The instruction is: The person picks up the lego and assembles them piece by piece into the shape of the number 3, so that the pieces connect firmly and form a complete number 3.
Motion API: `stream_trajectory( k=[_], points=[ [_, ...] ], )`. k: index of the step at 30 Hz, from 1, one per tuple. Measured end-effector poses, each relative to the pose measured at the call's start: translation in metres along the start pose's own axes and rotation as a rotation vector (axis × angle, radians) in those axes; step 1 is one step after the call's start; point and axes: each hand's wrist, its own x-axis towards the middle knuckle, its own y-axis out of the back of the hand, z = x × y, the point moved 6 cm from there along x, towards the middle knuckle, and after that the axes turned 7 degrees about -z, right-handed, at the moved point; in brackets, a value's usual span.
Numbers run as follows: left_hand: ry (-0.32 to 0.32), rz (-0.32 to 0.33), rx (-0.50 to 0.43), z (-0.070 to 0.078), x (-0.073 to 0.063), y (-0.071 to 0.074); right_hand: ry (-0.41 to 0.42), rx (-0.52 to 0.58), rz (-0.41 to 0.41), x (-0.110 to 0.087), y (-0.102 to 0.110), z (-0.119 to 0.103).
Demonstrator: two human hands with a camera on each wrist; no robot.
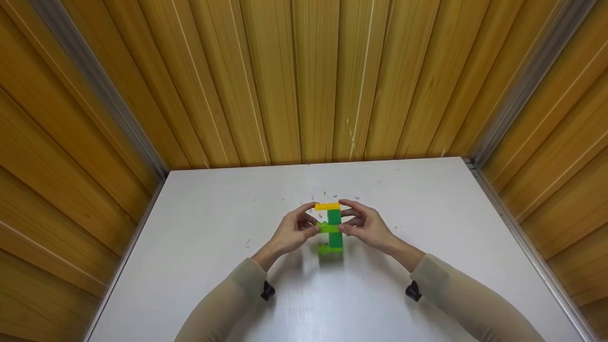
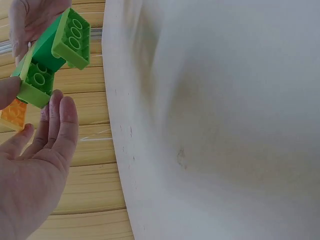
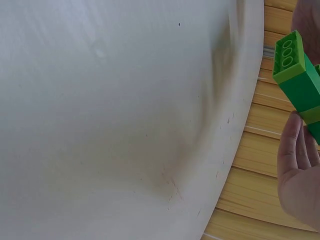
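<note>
Between the two hands is a stack of toy building bricks, held up off the table with its hollow undersides showing in both wrist views. A yellow brick (image 1: 327,206) tops it; below come a dark green brick (image 1: 334,217), a light green brick (image 1: 327,228), another dark green brick (image 1: 335,240) and a light green bottom brick (image 1: 329,249). The yellow and light green bricks jut out leftward. My left hand (image 1: 293,231) pinches the stack from the left, thumb at the middle light green brick, index finger at the yellow one. My right hand (image 1: 369,226) grips its right side likewise.
The white table (image 1: 209,209) bears small dark marks beyond the hands. Wood-panelled walls (image 1: 313,85) rise at the back and both sides, with grey metal strips at the corners. A small black object (image 1: 268,290) sits at the left cuff, another (image 1: 413,290) at the right.
</note>
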Motion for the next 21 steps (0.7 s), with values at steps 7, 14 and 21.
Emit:
stream_trajectory(
  k=[7,14,21],
  points=[
    [0.015,0.034,-0.119,-0.004,0.006,0.003,-0.05,0.074,-0.037,0.003,-0.002,0.004],
    [0.03,0.054,-0.163,-0.003,0.009,0.002,-0.135,0.208,-0.001,0.008,0.0,0.013],
    [0.074,0.055,-0.157,-0.007,0.013,0.003,-0.201,0.24,0.002,0.013,0.001,0.023]
  ],
)
